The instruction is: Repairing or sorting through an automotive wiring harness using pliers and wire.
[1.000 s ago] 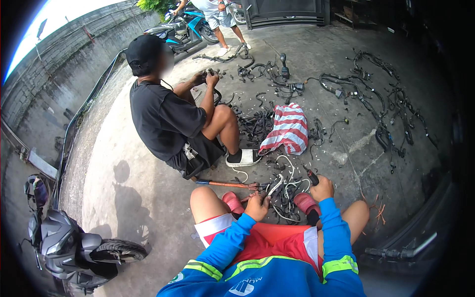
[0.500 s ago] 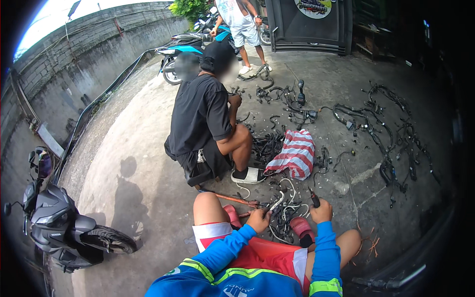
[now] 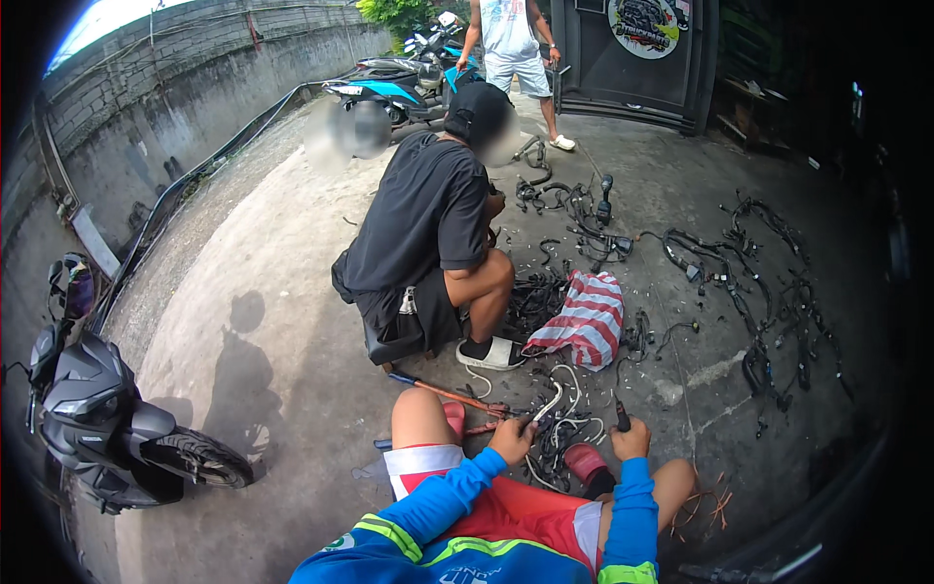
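Note:
In my left hand [image 3: 512, 441], fingers closed, is a whitish cable [image 3: 547, 404] that loops up and away over the pile. My right hand [image 3: 630, 440] grips a dark-handled tool [image 3: 623, 417] with a thin pointed tip facing away from me; its exact kind is too small to tell. Between and beyond the two hands lies a heap of black and white wire pieces [image 3: 562, 433], close to my red shoe [image 3: 586, 461]. Orange-red long handles [image 3: 457, 397] lie on the ground just past my left knee, their far end partly hidden.
A crouching co-worker [image 3: 418, 219] faces a dark wire heap [image 3: 533, 300] beside a red-and-white striped sack [image 3: 589, 321]. Black wiring harnesses [image 3: 725, 277] spread at right. A cordless power tool [image 3: 605, 200] stands farther off. A grey motorcycle [image 3: 117, 419] is parked left; another person [image 3: 511, 49] stands behind.
My right hand has lowered a little and turned the tool. My left hand keeps the cable. The standing person has shifted stance, and the whole view has swung slightly.

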### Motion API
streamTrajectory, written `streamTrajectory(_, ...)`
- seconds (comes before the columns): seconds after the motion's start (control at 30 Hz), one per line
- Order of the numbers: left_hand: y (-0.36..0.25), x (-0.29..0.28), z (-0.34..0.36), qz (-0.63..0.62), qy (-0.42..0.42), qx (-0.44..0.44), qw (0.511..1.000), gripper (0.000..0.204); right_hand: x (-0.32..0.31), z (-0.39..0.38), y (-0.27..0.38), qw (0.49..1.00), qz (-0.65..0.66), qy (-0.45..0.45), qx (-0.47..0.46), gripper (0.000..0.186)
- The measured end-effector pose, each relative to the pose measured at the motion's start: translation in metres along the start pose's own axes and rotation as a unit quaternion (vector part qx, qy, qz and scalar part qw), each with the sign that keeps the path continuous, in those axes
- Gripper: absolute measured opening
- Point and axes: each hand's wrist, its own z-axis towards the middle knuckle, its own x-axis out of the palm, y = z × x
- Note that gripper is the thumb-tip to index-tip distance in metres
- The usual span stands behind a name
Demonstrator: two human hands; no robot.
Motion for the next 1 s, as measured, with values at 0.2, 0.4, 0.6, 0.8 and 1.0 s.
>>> streamTrajectory(0.2,0.014,0.007,0.003,0.005,-0.033,0.040,0.999,0.030,0.011,0.002,0.000,1.000,0.016,0.004,0.010,0.019)
streamTrajectory(0.4,0.020,0.016,0.004,0.018,-0.047,0.060,0.997,0.030,0.023,0.005,0.002,0.999,0.035,0.012,-0.006,0.019)
streamTrajectory(0.6,0.012,0.024,0.004,0.019,0.013,0.021,1.000,0.028,0.017,0.004,0.011,0.998,0.062,-0.006,-0.020,0.018)
streamTrajectory(0.8,0.019,0.035,0.005,0.041,0.003,0.036,0.998,0.027,0.010,0.003,0.012,0.998,0.063,0.020,-0.019,0.020)
streamTrajectory(1.0,0.017,0.044,0.008,0.071,0.002,0.045,0.996,0.024,-0.002,0.001,0.017,0.996,0.072,0.057,-0.020,0.018)
